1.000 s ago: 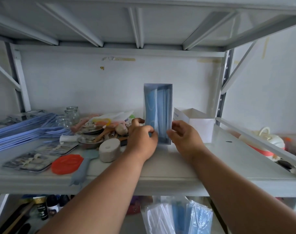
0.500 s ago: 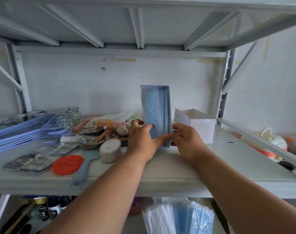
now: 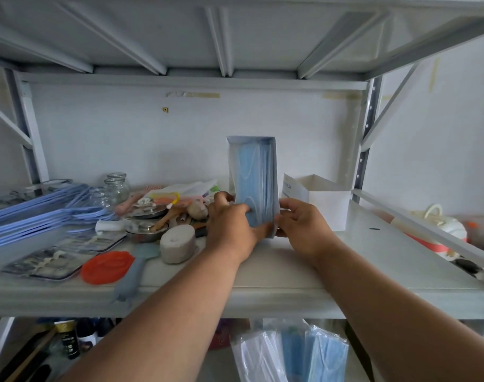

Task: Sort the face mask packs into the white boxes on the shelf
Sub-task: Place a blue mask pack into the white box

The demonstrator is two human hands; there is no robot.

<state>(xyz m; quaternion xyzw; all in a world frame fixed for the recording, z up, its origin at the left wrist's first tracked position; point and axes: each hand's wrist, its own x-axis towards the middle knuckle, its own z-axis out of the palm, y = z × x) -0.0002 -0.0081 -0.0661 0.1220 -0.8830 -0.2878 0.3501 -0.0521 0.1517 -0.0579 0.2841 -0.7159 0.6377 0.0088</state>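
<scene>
- Both hands are up on the shelf (image 3: pixel 290 274), working 1 tall white box (image 3: pixel 274 172) that stands on end, open face toward the camera, its long axis vertical.
- The left hand (image 3: pixel 229 227) is curled against the blue face mask pack (image 3: pixel 253 177) inside that box, fingers pressing at the pack's lower end, so it looks to be seating the pack in.
- The right hand (image 3: pixel 301 224) pinches the box's lower right edge, fingers bent round the corner, steadying it.
- The box sits directly between the 2 hands, touching both, and rises well above them; neither arm is clearly nearer.
- Just to the right stands a second white box (image 3: pixel 329 202), open at the top and nearer the right hand.
- More mask packs (image 3: pixel 315 354) hang in clear wrap below the shelf, so my read is the sorting is far from finished.
- Clutter crowds the left: a grey tape roll (image 3: pixel 177 244), an orange lid (image 3: pixel 107 267), glass jars (image 3: pixel 116 186), blue hangers (image 3: pixel 36 208).
</scene>
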